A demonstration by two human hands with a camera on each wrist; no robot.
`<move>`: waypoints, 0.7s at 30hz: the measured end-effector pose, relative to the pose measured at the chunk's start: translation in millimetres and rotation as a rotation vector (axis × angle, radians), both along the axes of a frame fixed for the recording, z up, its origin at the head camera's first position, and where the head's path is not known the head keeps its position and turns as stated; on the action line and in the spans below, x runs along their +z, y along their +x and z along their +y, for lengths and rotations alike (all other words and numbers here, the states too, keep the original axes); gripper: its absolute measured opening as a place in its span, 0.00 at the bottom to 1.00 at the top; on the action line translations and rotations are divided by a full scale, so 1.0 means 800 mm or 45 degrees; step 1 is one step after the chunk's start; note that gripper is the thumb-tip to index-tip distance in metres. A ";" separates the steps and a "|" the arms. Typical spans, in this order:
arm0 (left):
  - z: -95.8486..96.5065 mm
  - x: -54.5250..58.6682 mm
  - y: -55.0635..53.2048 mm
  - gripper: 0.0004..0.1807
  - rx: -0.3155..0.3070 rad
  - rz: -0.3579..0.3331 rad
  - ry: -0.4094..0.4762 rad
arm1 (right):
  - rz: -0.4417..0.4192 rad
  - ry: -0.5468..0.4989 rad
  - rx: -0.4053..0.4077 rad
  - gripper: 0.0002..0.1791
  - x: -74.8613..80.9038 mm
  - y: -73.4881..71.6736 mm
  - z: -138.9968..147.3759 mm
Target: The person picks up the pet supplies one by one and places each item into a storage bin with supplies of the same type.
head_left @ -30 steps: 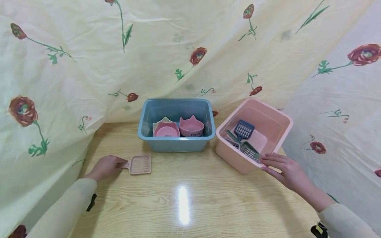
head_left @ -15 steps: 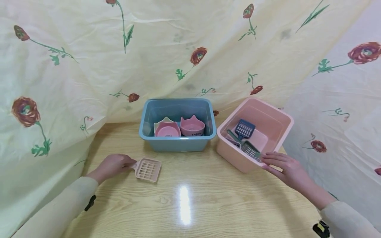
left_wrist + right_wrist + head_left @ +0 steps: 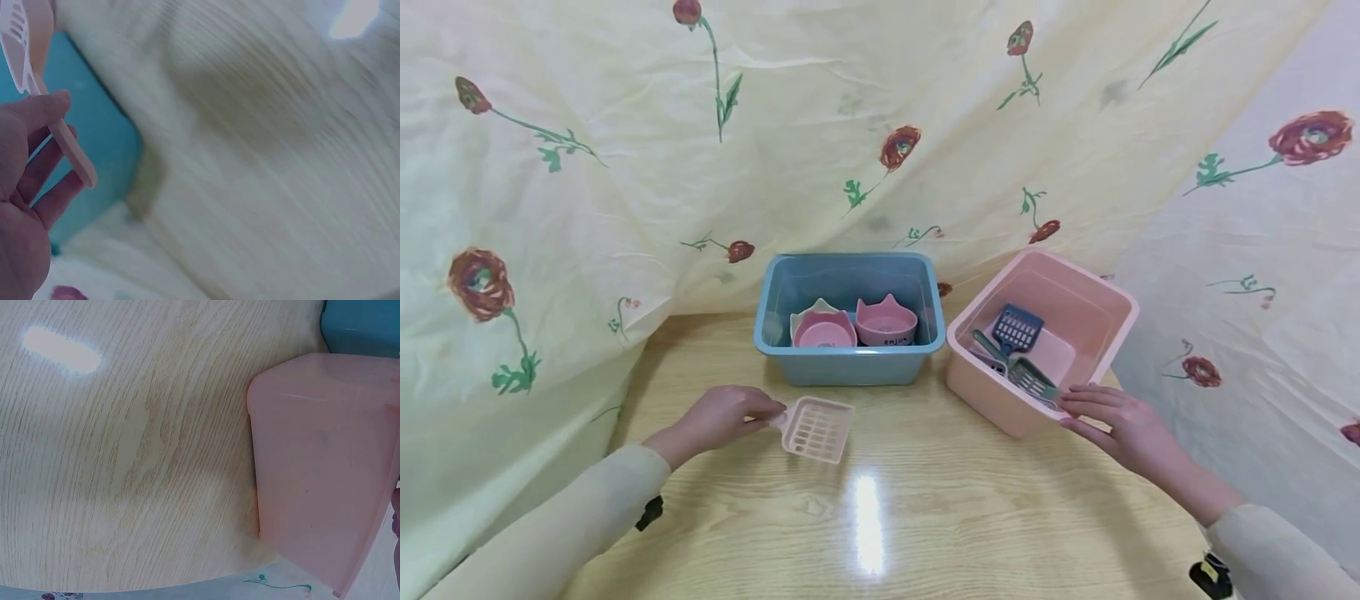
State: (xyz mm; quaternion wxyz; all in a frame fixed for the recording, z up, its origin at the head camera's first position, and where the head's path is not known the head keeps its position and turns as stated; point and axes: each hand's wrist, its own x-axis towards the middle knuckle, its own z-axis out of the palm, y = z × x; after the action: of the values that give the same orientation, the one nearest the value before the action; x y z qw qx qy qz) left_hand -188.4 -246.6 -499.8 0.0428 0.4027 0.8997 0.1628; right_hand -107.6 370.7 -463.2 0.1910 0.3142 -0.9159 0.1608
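My left hand [image 3: 722,421] pinches the handle of a pale pink slotted litter scoop [image 3: 817,429]; its blade points right, slightly above the table in front of the blue bin. In the left wrist view, thumb and fingers hold the scoop handle [image 3: 78,156]. At the near right corner of a pink bin [image 3: 992,400], my right hand [image 3: 1123,429] grips the rim, thumb outside and fingers over the edge. That bin holds a dark blue scoop [image 3: 1018,327], a green scoop [image 3: 1033,379] and greyish ones partly hidden by the wall.
A blue bin [image 3: 850,367] stands at the back middle, close beside the pink bin. Inside are two pink cat-eared bowls [image 3: 886,321] and a pale one [image 3: 805,318] behind. Flowered cloth [image 3: 820,183] hangs behind the wooden table [image 3: 760,525].
My left hand has carried the pale pink scoop rightward from the table's left side and turned it, so its slots now show. The right hand has stayed on the pink bin's rim.
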 end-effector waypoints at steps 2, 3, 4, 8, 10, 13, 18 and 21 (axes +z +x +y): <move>0.013 0.012 0.003 0.18 0.022 -0.055 0.037 | 0.013 0.004 0.007 0.18 0.002 -0.001 0.000; 0.019 0.019 0.005 0.19 0.035 -0.094 0.061 | 0.020 0.006 0.011 0.16 0.002 -0.001 0.000; 0.026 0.026 0.007 0.20 0.044 -0.125 0.093 | 0.026 0.009 0.016 0.15 0.003 -0.001 0.000; 0.051 0.056 0.010 0.21 0.070 -0.255 0.268 | 0.041 -0.006 0.034 0.14 0.004 -0.001 -0.001; 0.062 0.069 0.007 0.21 0.061 -0.278 0.356 | 0.048 -0.012 0.036 0.14 0.004 0.000 -0.001; 0.077 0.089 0.003 0.20 0.056 -0.319 0.478 | 0.058 -0.002 0.028 0.14 0.004 0.001 -0.002; 0.107 0.121 -0.006 0.19 0.078 -0.322 0.613 | 0.068 0.045 0.002 0.14 0.004 0.003 0.000; 0.129 0.135 -0.016 0.19 0.057 -0.324 0.710 | 0.063 0.048 -0.005 0.15 0.004 0.003 0.001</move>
State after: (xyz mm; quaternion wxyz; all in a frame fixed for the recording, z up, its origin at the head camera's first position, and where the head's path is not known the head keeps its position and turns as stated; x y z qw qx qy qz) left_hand -200.9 -143.6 -391.8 0.0394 0.3551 0.8164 0.4537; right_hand -104.8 371.3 -459.7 0.2078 0.3197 -0.9145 0.1352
